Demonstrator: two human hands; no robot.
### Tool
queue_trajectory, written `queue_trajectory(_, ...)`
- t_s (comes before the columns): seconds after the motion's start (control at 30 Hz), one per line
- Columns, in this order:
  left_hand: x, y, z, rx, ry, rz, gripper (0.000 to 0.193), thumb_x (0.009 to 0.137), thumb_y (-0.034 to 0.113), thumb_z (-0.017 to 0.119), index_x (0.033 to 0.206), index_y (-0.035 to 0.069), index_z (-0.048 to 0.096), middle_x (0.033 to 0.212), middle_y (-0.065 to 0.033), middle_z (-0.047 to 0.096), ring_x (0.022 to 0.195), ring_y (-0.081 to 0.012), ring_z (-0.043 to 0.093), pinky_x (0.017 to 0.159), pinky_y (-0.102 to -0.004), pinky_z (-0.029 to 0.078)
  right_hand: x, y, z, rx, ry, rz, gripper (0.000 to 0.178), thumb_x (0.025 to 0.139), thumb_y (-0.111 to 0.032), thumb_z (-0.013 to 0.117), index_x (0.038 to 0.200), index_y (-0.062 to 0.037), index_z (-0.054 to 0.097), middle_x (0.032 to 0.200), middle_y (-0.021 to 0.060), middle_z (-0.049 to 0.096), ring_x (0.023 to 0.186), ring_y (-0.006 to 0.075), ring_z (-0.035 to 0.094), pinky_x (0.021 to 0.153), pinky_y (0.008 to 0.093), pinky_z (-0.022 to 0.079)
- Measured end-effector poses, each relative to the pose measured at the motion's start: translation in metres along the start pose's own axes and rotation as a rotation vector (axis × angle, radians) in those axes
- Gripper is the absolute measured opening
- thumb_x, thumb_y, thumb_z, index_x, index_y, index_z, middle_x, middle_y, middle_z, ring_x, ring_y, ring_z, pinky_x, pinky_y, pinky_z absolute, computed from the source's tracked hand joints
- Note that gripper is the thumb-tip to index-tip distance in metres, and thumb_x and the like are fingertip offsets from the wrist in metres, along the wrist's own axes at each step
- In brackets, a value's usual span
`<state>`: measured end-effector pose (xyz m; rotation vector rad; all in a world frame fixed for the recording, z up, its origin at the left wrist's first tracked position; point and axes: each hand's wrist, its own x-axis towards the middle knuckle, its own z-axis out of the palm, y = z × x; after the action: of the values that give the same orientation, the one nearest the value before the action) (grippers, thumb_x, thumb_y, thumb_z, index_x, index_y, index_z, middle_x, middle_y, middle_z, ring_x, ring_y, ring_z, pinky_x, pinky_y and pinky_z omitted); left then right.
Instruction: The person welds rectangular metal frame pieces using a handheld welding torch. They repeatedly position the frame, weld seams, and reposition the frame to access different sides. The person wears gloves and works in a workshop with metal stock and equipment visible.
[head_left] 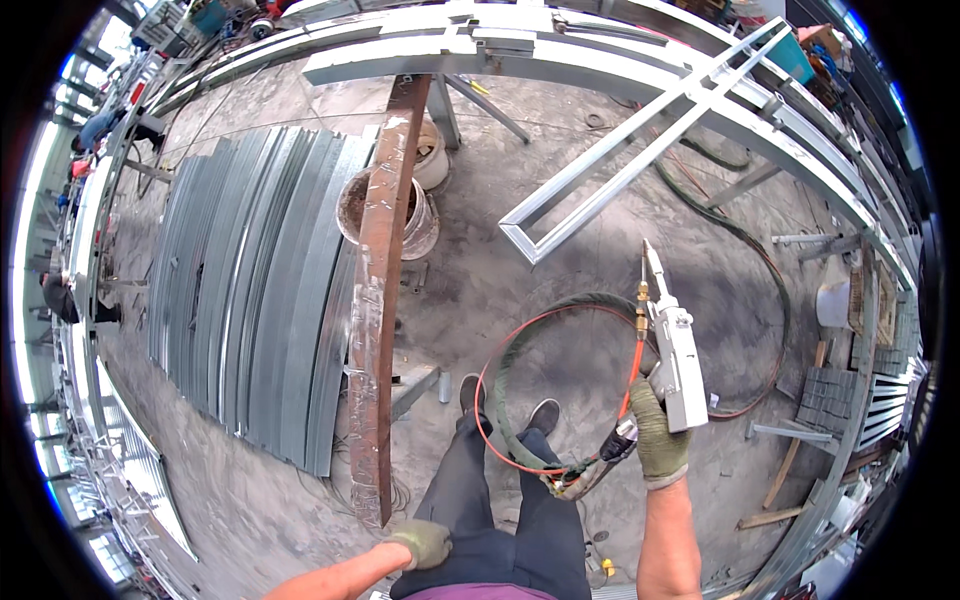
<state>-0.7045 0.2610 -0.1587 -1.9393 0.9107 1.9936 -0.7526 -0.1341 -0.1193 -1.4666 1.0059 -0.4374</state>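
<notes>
My right hand (660, 432), in an olive work glove, is wrapped round the grip of a white handheld laser welding gun (683, 365). Its slim metal nozzle points away from me, and a brass fitting with an orange tube (637, 357) runs along its left side. A green-sleeved hose (512, 375) loops from below the gun past my legs. Low at my left thigh, my left hand (426, 543) rests against the trousers in a matching glove. Its fingers look curled in, and no object shows in it. Beyond the nozzle, the mitred end of a narrow metal frame (535, 240) juts out.
A rusty steel beam (372, 330) stands between me and a stack of grey metal strips (255, 290) on the left. Two buckets (420, 235) sit behind the beam. Long metal rails (600, 65) cross the far side. Stacked grey pieces (828, 400) lie right. People are at far left.
</notes>
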Motion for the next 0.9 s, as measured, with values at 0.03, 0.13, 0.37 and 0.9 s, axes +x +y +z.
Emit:
queue_trajectory(0.03, -0.013, 0.009, -0.007, 0.074, -0.105, 0.048, 0.042, 0.102, 0.038, 0.056, 0.122, 0.009, 0.079, 0.123, -0.0213, 0.078, 0.118, -0.0406, 0.074, 0.101, -0.0513, 0.057, 0.001, 0.003, -0.002, 0.007, -0.022, 0.019, 0.032, 0.101, -0.006, 0.076, 0.131, 0.0003, 0.068, 0.109, 0.0044, 0.069, 0.088, 0.0119, 0.065, 0.074, 0.0286, 0.056)
queue_trajectory(0.13, -0.019, 0.008, 0.035, 0.122, -0.122, 0.375, 0.040, 0.102, 0.040, 0.060, 0.111, 0.006, 0.078, 0.105, -0.0207, 0.079, 0.101, -0.0399, 0.076, 0.091, -0.0502, 0.060, 0.003, 0.006, -0.003, 0.035, -0.008, 0.033, 0.032, 0.100, -0.004, 0.076, 0.131, 0.0004, 0.068, 0.108, 0.0042, 0.068, 0.087, 0.0115, 0.064, 0.073, 0.0290, 0.056)
queue_trajectory(0.37, 0.073, 0.085, 0.025, -0.018, 0.242, 0.420, 0.061, 0.099, 0.061, 0.062, 0.111, 0.005, 0.083, 0.104, -0.0215, 0.081, 0.098, -0.0409, 0.078, 0.087, -0.0547, 0.060, 0.011, 0.011, 0.017, 0.031, 0.066, -0.024, 0.024, 0.101, -0.010, 0.074, 0.123, -0.0019, 0.071, 0.100, 0.0010, 0.068, 0.085, 0.0106, 0.063, 0.075, 0.0285, 0.053)
queue_trajectory(0.9, 0.104, 0.026, -0.061, -0.738, 0.590, 0.690, 0.033, 0.098, 0.040, 0.074, 0.108, 0.008, 0.074, 0.107, -0.0198, 0.075, 0.101, -0.0390, 0.074, 0.090, -0.0498, 0.058, 0.039, 0.037, 0.035, 0.111, 0.115, -0.249, 0.028, 0.102, -0.001, 0.072, 0.130, -0.0017, 0.071, 0.110, 0.0002, 0.069, 0.091, 0.0088, 0.062, 0.078, 0.0272, 0.053)
